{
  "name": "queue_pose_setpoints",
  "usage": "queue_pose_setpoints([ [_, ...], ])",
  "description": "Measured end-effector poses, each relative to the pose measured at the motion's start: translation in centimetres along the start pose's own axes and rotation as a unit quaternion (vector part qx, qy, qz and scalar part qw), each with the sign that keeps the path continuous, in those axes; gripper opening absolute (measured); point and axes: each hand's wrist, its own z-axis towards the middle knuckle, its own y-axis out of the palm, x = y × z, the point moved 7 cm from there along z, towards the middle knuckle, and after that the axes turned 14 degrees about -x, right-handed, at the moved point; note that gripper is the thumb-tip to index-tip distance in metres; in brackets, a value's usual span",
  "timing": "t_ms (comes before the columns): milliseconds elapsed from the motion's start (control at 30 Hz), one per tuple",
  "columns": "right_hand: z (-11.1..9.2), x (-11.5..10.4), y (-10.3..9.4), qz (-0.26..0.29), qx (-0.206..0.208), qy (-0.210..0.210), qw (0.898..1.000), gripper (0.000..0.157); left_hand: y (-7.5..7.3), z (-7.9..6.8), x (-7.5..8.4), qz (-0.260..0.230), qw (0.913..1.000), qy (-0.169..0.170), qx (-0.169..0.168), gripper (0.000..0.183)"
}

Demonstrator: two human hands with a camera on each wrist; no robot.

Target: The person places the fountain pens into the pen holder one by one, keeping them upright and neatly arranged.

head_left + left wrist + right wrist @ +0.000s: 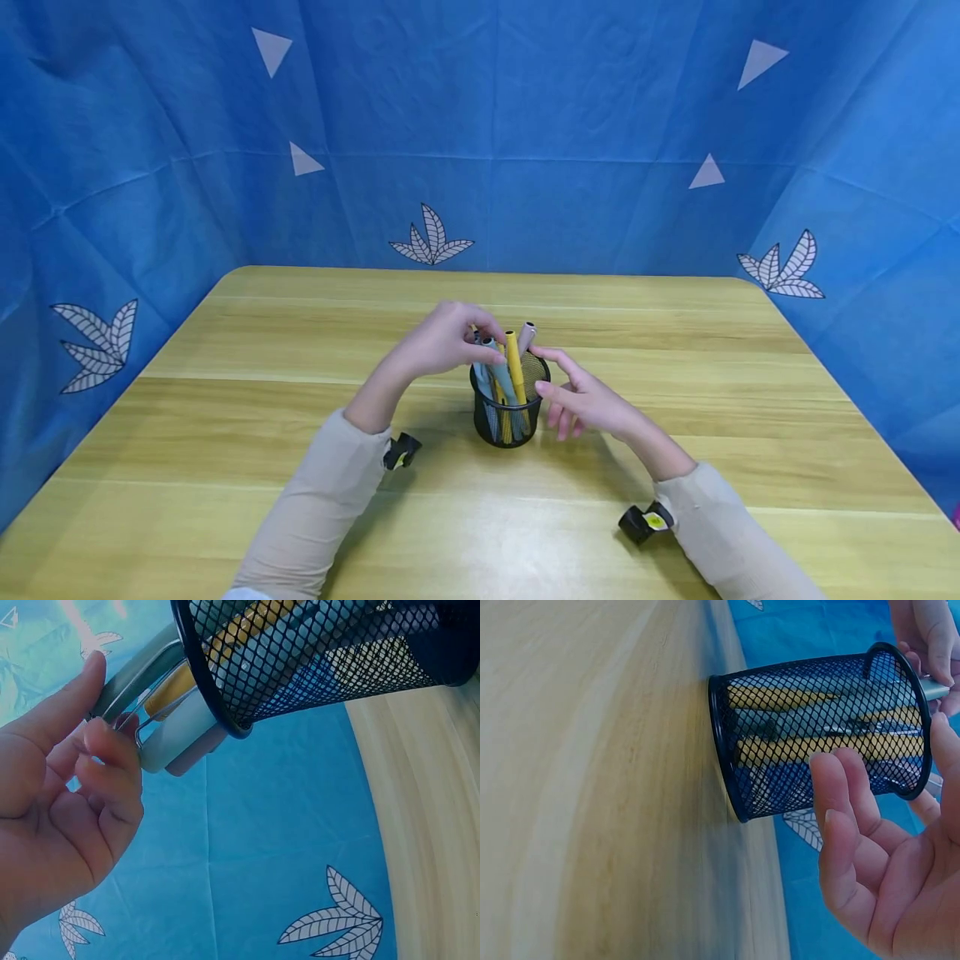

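Observation:
A black mesh pen holder (507, 425) stands upright on the table, with several pens in it. My left hand (455, 340) is above its left side; in the left wrist view, thumb and fingers pinch the capped end of a grey-green pen (139, 675) whose lower part is inside the mesh. My right hand (588, 403) is at the holder's right side, thumb and index finger spanning its rim (922, 712), the other fingers loosely bent beside the mesh. A yellow pen (515, 367), a light blue pen (501, 375) and a pale lilac pen (527, 335) poke out of the top.
The holder stands on a light wood-grain table (480, 533). Blue cloth (570, 208) with white leaf and triangle prints hangs round the back and sides. Black wrist-worn devices (402, 451) sit at the cuffs of both beige sleeves.

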Motion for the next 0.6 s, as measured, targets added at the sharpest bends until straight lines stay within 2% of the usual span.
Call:
queue_pose_setpoints([
  [167, 0.0, 0.1, -0.2, 0.002, 0.005, 0.002, 1.0, 0.054, 0.1, 0.2, -0.2, -0.026, 0.9996, -0.013, 0.004, 0.032],
  [333, 0.0, -0.1, -0.4, -0.005, 0.011, 0.003, 1.0, 0.054, -0.1, -0.1, -0.3, -0.055, 0.9984, -0.009, 0.011, 0.037],
  [467, -0.2, -0.2, -0.5, -0.022, 0.026, 0.003, 0.999, 0.053, -0.7, -1.0, -0.4, -0.047, 0.9975, -0.014, 0.052, 0.033],
  [600, -1.1, -0.8, -1.3, -0.053, 0.088, -0.006, 0.995, 0.05, -1.2, -2.3, -1.1, -0.022, 0.9953, -0.023, 0.092, 0.029],
])
